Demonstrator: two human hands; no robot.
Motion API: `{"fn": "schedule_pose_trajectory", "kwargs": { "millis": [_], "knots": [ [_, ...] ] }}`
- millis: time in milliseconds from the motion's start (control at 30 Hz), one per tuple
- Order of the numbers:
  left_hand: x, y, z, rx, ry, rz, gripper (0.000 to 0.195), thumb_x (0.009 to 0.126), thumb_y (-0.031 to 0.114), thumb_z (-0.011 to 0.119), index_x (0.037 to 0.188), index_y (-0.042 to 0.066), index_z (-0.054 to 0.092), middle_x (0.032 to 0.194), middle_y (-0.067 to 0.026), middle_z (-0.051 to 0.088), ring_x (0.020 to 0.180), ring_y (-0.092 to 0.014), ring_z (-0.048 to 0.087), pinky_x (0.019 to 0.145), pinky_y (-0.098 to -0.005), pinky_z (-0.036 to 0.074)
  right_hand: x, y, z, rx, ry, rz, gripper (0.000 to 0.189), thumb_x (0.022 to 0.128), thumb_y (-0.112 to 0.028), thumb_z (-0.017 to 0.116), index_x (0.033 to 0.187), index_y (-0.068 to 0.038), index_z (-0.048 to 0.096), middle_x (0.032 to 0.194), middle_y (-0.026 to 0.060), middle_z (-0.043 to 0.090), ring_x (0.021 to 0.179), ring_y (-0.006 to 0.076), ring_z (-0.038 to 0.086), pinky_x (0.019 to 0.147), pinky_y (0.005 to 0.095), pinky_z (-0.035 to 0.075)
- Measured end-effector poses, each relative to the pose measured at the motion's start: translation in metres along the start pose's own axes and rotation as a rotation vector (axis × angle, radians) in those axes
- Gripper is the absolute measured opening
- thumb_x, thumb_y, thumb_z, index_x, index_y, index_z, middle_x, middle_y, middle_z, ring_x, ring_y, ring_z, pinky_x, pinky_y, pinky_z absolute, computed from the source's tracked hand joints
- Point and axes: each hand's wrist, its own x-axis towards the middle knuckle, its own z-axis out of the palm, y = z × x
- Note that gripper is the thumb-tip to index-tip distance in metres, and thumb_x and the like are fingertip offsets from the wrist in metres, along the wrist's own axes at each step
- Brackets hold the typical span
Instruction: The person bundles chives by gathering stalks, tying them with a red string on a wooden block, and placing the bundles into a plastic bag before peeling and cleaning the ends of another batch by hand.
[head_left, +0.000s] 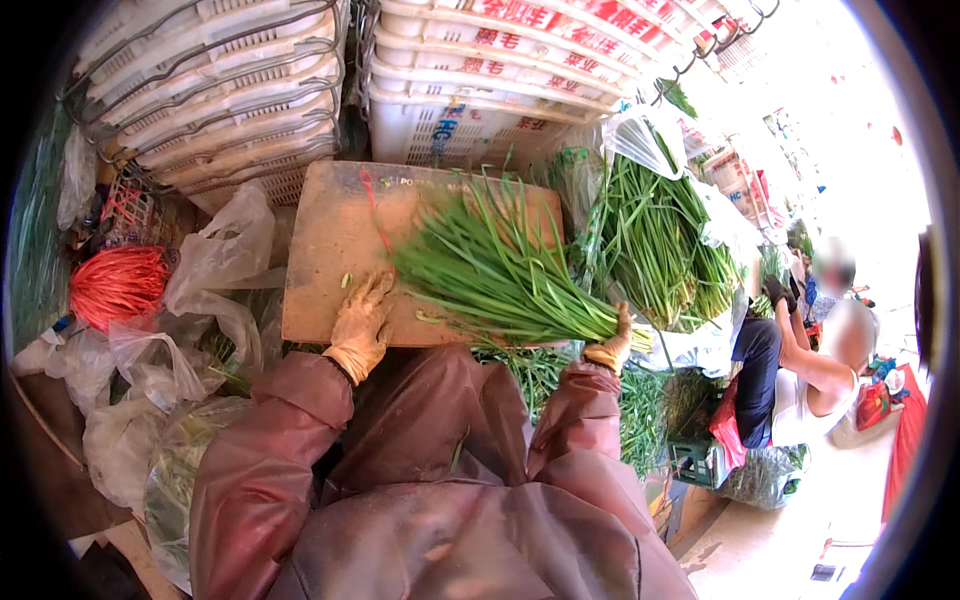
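Observation:
My right hand (616, 341), in a yellowish glove, grips the pale stem ends of a bunch of long green garlic chives (502, 270). The leaves fan out to the left over a worn brown board (322, 225), blurred at their tips. My left hand (361, 322), gloved too, lies palm down on the near part of the board, beside the leaves. A thin red tie string (373, 206) runs along the board down to its fingertips; whether they touch it I cannot tell. Small leaf scraps (346, 280) lie near that hand.
Stacked white plastic crates (480, 112) stand behind the board. More chives (652, 240) lie in an open plastic bag at right. A bundle of red tie strings (120, 285) and plastic bags (225, 247) sit at left. Another person (814, 390) sits at far right.

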Motion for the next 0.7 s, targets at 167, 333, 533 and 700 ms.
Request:
{"fn": "schedule_pose_trajectory", "kwargs": {
  "millis": [167,333,533,700],
  "knots": [
    [0.001,-0.005,0.008,0.037,0.113,0.072,0.054,0.075,0.005,0.057,0.129,0.009,0.053,0.145,-0.0039,0.038,0.136,-0.03,0.03,0.112,-0.0459,0.025,0.004,-0.082,-0.053,-0.224,-0.352,-0.26,0.053,0.077,-0.008,0.067,0.127,0.004,0.052,0.125,0.0152,0.057,0.114,0.0261,0.055,0.102,0.0399,0.041],
    [0.003,0.001,0.009,0.057,0.093,0.014,0.055,0.076,0.007,0.056,0.131,0.01,0.052,0.146,-0.004,0.037,0.136,-0.029,0.03,0.113,-0.046,0.023,-0.04,-0.22,-0.024,-0.547,-0.507,-0.55,0.062,0.074,-0.003,0.07,0.131,0.003,0.046,0.124,0.0141,0.058,0.108,0.0233,0.058,0.097,0.0362,0.046],
    [0.004,0.011,0.004,0.118,0.033,-0.038,0.058,0.074,0.016,0.061,0.131,0.011,0.051,0.141,-0.0052,0.043,0.132,-0.028,0.035,0.112,-0.0448,0.024,-0.122,-0.301,0.058,-0.96,-0.858,-0.749,0.08,0.069,-0.006,0.075,0.138,0.003,0.035,0.123,0.0129,0.055,0.099,0.0174,0.056,0.087,0.0291,0.045],
    [0.007,0.02,-0.019,0.072,0.034,-0.036,0.055,0.073,0.02,0.065,0.125,0.006,0.054,0.129,-0.0107,0.053,0.123,-0.032,0.044,0.105,-0.0441,0.033,-0.191,-0.262,0.153,-1.293,-0.88,-1.014,0.059,0.07,-0.004,0.07,0.125,0.004,0.051,0.104,0.007,0.065,0.094,0.0175,0.06,0.085,0.031,0.048]
  ]
}}
